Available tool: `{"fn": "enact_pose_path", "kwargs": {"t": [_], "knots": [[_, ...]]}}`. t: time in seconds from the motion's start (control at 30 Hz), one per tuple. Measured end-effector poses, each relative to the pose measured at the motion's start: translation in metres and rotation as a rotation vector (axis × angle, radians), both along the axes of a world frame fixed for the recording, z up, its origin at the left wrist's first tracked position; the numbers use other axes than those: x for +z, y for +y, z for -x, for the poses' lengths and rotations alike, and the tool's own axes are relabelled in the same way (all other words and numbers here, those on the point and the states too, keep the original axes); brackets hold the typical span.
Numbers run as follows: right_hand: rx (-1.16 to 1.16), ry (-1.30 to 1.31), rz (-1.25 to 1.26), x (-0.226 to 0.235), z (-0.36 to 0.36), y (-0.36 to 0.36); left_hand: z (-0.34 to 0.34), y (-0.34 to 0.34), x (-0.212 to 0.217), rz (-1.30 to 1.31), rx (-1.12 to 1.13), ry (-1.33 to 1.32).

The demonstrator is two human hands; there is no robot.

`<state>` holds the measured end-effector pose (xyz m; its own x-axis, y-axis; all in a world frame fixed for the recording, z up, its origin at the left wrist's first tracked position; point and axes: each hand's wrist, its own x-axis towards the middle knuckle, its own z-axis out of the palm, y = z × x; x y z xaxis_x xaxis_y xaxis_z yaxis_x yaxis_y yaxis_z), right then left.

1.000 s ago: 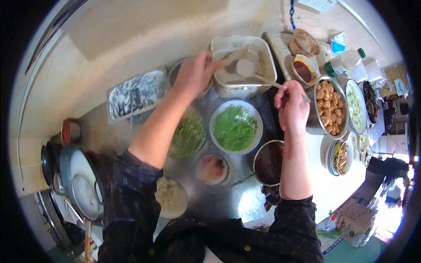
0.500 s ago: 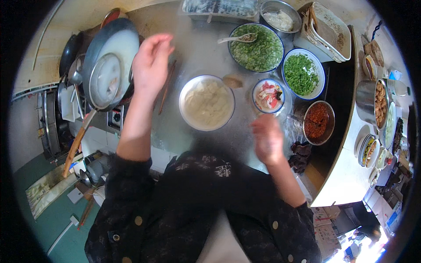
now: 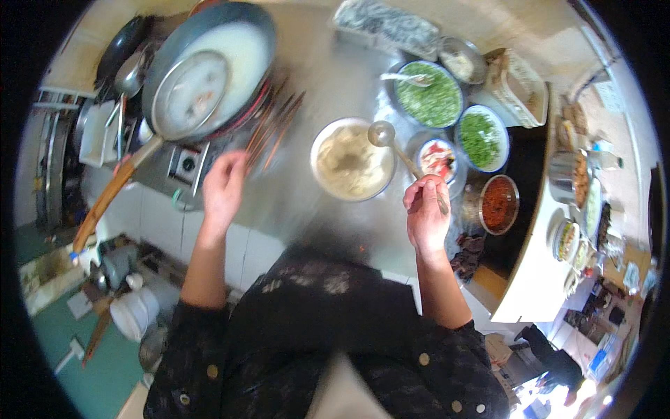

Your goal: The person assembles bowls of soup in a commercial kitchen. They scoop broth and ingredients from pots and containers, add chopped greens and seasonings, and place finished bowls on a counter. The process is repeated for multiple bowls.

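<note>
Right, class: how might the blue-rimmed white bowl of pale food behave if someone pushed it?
The bowl would probably feel heavy, being well filled with pale food. It may slide when pushed, as the metal counter looks smooth. Its wide shape suggests it wouldn't tip readily.

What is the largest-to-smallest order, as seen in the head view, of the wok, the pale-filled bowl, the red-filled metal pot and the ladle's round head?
1. Wok
2. Pale-filled bowl
3. Red-filled metal pot
4. Ladle's round head, clearly smallest
</note>
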<state>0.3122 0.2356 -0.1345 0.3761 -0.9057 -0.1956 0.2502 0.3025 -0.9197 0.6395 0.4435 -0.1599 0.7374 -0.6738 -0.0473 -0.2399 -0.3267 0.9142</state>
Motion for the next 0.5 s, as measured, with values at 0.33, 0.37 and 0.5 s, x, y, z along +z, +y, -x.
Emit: {"fn": "enact_pose_path", "kwargs": {"t": [0.33, 0.37, 0.5], "knots": [[-0.508, 1.556, 0.999, 0.058, 0.118, -0.265, -0.009, 0.089, -0.034, -0.084, -0.011, 0.015], [-0.352, 0.868, 0.650, 0.049, 0.114, -0.292, -0.010, 0.103, -0.034, -0.098, -0.012, -0.004], [-0.549, 0.335, 0.096, 0.014, 0.102, -0.297, -0.060, 0.155, -0.017, -0.314, 0.211, -0.171]]}}
